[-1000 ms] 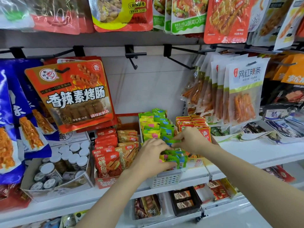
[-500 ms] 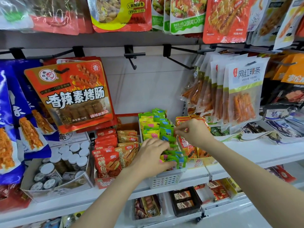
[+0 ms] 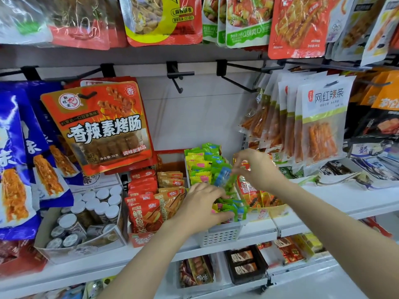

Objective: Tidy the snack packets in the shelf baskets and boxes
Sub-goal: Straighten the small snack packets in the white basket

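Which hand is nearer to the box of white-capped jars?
Left. The left hand rests on packets at the front of the white basket, with one box between it and the jars. The right hand is farther right, past the basket.

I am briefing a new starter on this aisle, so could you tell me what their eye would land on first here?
Most likely the big orange sausage-snack bag hanging at upper left, with its bold white lettering. Next, the bright green and yellow packets crammed in the white basket at the centre of the shelf, where the left hand rests on the front packets and the right hand pinches a green one above them.
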